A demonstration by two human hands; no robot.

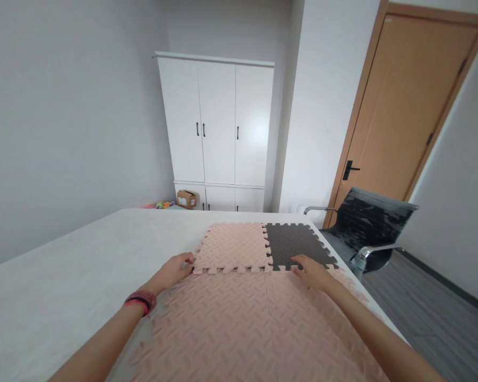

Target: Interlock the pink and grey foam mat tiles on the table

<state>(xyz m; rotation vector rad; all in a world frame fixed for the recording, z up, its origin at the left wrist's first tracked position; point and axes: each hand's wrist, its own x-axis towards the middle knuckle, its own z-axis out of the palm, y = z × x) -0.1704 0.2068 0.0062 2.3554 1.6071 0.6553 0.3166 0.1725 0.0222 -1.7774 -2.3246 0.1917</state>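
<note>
We press our open left hand (174,269) and open right hand (313,271) flat on the seams of foam mats on the table (63,276), where the far pink mat (233,248) and dark mat (292,245) already lock together, near pink mats (239,323) only partly joined.

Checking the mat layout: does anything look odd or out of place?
One dark grey foam puzzle tile sits among the pink foam tiles. The right hand touches it; the left hand rests at the pink tile's corner.
</note>
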